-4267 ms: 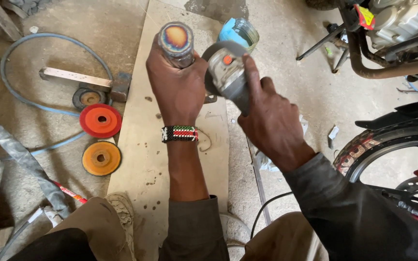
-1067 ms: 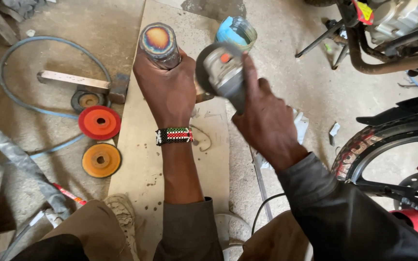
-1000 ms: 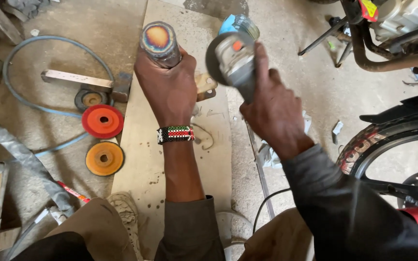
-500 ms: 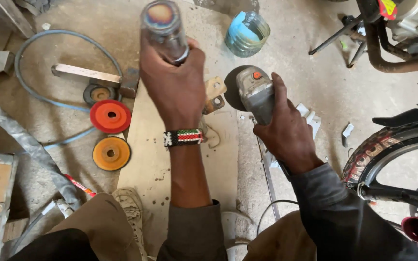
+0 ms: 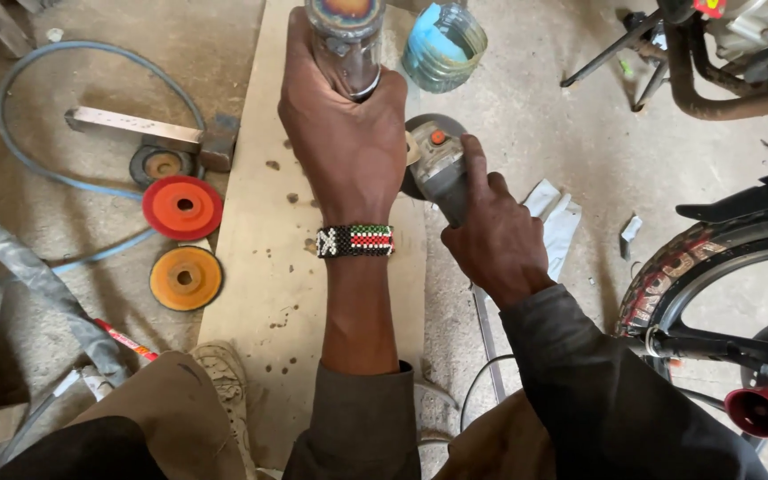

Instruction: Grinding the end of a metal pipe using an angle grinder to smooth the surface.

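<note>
Dusty concrete workshop floor (image 5: 535, 116) with a long wooden board (image 5: 268, 258) running up the middle. Left hand (image 5: 344, 147) is clenched round a metal pipe (image 5: 346, 40) up at 12 o'clock; right hand (image 5: 495, 240) grips the angle grinder (image 5: 437, 160), just right of center. Orange grinding discs (image 5: 184, 240) and a blue hose (image 5: 64, 178) sit at 9 o'clock, plastic jar (image 5: 444, 46) at 1, motorbike wheel (image 5: 713, 276) at 3.

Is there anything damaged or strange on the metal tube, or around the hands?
The end of the metal tube in the left hand shows rainbow-like blue and orange discolouration. The right hand holds an angle grinder low beside it. Grinding discs lie loose on the dusty floor.
</note>
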